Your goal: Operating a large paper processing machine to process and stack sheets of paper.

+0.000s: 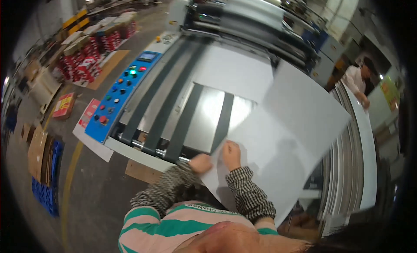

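Nearest to the camera, both forearms in checked sleeves come up from the lower edge and meet at the near edge of a large white sheet (286, 135). The left hand (200, 163) lies at the sheet's near left corner, fingers curled, and it seems to pinch the edge, though I cannot tell this surely. The right hand (231, 154) rests flat on top of the sheet, fingers together and pointing forward.

The sheet lies slanted, partly over the feed table (204, 118) with its dark belts (186, 118), partly over the white stack (356, 166) at the right. To do this step well, I judge the sheet should be turned square to the belts and kept flat under the palm.

Farther left stands the blue control panel (124, 96); beyond, another white sheet (234, 70) lies near the rollers (256, 22).
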Available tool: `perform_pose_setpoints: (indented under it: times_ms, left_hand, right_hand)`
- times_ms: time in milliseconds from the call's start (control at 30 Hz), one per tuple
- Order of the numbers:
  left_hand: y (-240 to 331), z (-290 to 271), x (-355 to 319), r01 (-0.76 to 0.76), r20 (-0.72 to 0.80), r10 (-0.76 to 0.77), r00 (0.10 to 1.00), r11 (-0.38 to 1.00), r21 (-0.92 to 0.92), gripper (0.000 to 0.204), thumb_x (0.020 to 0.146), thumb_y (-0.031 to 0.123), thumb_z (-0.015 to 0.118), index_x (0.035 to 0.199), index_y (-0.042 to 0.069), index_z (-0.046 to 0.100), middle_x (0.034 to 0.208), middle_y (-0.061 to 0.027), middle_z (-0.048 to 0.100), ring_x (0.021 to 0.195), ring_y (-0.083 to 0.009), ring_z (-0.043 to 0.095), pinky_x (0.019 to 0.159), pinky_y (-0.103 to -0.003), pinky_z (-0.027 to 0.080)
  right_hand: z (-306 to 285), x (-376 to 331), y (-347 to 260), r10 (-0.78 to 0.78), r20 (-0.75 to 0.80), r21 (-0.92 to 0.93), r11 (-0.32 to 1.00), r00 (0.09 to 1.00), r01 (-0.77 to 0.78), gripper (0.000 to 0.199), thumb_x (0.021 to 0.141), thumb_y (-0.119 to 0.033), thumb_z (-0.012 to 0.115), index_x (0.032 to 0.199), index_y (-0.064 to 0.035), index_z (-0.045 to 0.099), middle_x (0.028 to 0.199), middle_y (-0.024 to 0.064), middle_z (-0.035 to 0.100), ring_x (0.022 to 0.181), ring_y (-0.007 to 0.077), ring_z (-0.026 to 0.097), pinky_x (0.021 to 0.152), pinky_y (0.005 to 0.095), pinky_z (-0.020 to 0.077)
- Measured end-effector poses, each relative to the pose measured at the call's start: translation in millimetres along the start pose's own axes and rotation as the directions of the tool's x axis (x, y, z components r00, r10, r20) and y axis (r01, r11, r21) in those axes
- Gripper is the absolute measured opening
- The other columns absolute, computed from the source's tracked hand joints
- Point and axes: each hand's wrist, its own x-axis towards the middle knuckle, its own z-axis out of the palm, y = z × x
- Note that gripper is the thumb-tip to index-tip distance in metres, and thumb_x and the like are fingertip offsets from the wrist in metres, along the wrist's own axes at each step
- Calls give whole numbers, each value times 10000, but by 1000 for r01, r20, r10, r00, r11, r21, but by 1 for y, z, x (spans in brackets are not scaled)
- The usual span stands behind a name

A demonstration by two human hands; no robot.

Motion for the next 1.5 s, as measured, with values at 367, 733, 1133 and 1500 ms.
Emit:
perform_pose_setpoints:
  times_ms: [367, 733, 1133, 1500]
  left_hand:
    - [-28, -26, -118, 202, -106, -521, 847, 499, -843, 297, 756, 129, 533, 978, -67, 540, 893, -106, 583, 776, -170, 546, 692, -271, 421]
    - [-62, -11, -172, 318, 105, -482, 870, 384, -867, 276, 744, 134, 590, 940, -59, 563, 859, -75, 591, 757, -137, 546, 686, -249, 423]
    - [-69, -84, -123, 542, 196, -555, 808, 572, -615, 226, 769, 152, 556, 864, -53, 558, 739, -114, 597, 657, -155, 580, 565, -265, 479]
    - [-186, -284, -111, 961, -842, -539, 29, 248, -125, 403, 804, 353, 482, 898, -37, 530, 902, -213, 553, 820, -343, 534, 678, -423, 438]
  right_hand:
    - [-72, -64, 60, 299, -355, -581, 672, 886, -459, 450, 795, -331, 452, 1174, -89, 424, 1294, 183, 269, 1214, 360, 160, 968, 525, 110]
    - [-59, -64, 48, 315, -98, -607, 733, 944, -308, 561, 793, -396, 447, 1264, -117, 325, 1346, 196, 150, 1241, 380, 66, 977, 532, 22]
    - [-56, 13, 56, 377, -74, -632, 698, 923, -336, 580, 785, -412, 436, 1272, -124, 311, 1350, 193, 146, 1245, 374, 72, 985, 506, 36]
    - [-57, 103, 68, 273, -110, -676, 685, 956, -273, 523, 786, -367, 452, 1219, -82, 383, 1303, 227, 243, 1216, 399, 160, 962, 547, 87]
